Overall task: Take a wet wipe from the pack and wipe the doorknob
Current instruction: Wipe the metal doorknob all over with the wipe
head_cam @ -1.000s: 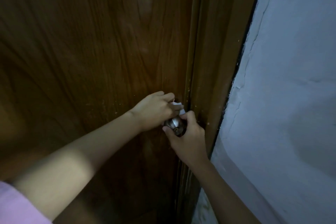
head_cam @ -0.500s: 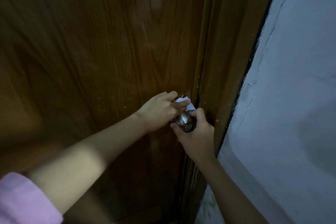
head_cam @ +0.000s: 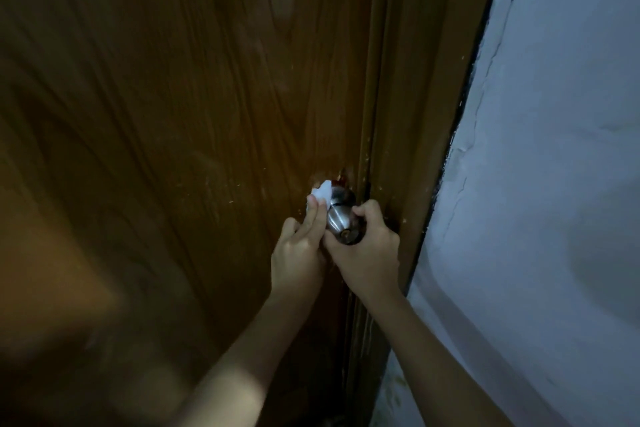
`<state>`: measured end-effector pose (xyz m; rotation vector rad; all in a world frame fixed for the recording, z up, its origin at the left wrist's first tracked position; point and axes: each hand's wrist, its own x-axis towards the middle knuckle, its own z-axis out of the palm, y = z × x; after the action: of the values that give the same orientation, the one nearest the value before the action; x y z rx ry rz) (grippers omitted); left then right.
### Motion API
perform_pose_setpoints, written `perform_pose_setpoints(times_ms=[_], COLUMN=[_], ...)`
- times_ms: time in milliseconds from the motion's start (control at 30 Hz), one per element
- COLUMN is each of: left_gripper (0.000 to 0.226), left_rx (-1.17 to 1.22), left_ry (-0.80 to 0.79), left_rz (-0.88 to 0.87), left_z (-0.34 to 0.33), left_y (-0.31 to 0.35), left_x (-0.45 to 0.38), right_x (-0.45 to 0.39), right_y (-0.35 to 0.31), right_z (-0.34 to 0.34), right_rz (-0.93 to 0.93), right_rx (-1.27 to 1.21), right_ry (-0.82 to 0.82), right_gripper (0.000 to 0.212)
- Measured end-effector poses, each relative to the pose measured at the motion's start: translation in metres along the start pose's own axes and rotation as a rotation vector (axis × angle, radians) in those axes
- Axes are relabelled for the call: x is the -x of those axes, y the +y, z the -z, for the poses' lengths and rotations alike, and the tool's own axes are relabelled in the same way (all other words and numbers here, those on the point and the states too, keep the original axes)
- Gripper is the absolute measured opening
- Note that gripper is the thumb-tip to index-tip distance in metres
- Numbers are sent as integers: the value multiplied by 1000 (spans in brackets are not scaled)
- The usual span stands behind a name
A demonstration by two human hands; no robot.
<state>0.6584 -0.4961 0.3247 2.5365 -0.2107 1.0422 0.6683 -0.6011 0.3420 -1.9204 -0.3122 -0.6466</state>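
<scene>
At the right edge of the wooden door (head_cam: 173, 149), close against the door frame (head_cam: 408, 114), the metal doorknob (head_cam: 341, 220) sits a little below the middle of the head view, and both hands meet on it. The right hand (head_cam: 369, 250) comes in from five o'clock and wraps the knob's front, its fingers (head_cam: 367, 210) curled shut around the right side; this looks like a steadying hold, so the knob does not turn while it is rubbed. The left hand (head_cam: 298, 253) reaches up from seven o'clock, with its fingers (head_cam: 313, 215) laid straight and pressed together, flattening the white wet wipe (head_cam: 322, 194) against the knob's left flank at about ten o'clock. The wipe is bunched, its loose end sticking up above the fingertips, touching the neck of the knob near the door. The wiping step seems well under way. The pack is not in sight. A pale wall (head_cam: 536, 184) fills the right side.
</scene>
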Motion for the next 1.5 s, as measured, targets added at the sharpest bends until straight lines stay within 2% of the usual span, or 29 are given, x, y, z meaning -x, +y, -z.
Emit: perform_pose_setpoints(times_ms=[100, 167, 300, 400, 467, 567, 633, 667, 767, 833, 900, 1000, 1067, 1167, 1333, 1433, 1500], left_gripper=[47, 40, 33, 33, 39, 42, 36, 31, 34, 41, 44, 41, 40, 40, 43, 44, 43], left_rx=[173, 279, 499, 896, 1144, 1273, 1211, 1125, 730, 556, 448, 374, 364, 362, 351, 320, 319], left_ry=[76, 82, 39, -93, -186, -341, -410, -395, -188, -123, -152, -185, -199, -208, -222, -219, -218], left_rz=[212, 361, 489, 591, 702, 727, 704, 710, 690, 524, 363, 243, 220, 210, 174, 140, 125], left_z=[-7, -9, -4, 6, 13, 24, 30, 33, 37, 41, 45, 46, 45, 43, 41, 42, 42], left_y=[14, 19, 26, 36, 39, 33, 29, 27, 18, 14, 13, 12, 11, 9, 6, 5, 5], left_x=[7, 5, 11, 15, 14, 13, 10, 6, -8, -16, -24, -30, -32, -32, -34, -34, -34], right_x=[0, 1, 4, 16, 27, 37, 37, 36, 29, 19, 7, -9, -17, -18, -7, -7, -6], right_y=[-2, -4, -5, 0, 1, 1, 3, 4, 0, -7, -13, -17, -15, -12, -13, -12, -11], right_z=[0, 1, 3, 0, -1, 2, 7, 9, 13, 15, 13, 10, 10, 9, 2, -3, -3], right_rz=[-19, -46, -162, -331, -456, -420, -311, -248, -117, -73, 8, 72, 36, -59, -266, -493, -704], right_rx=[-22, -58, -169, -306, -351, -336, -245, -175, -25, -27, -32, 8, -7, -25, -168, -412, -725], right_ry=[-2, -8, -62, -104, -118, -40, 61, 96, 220, 250, 157, -103, -224, -297, -284, -259, -250], right_gripper=[36, 36, 44, 44, 35, 19, 12, 10, 12, 17, 21, 27, 30, 36, 54, 54, 52])
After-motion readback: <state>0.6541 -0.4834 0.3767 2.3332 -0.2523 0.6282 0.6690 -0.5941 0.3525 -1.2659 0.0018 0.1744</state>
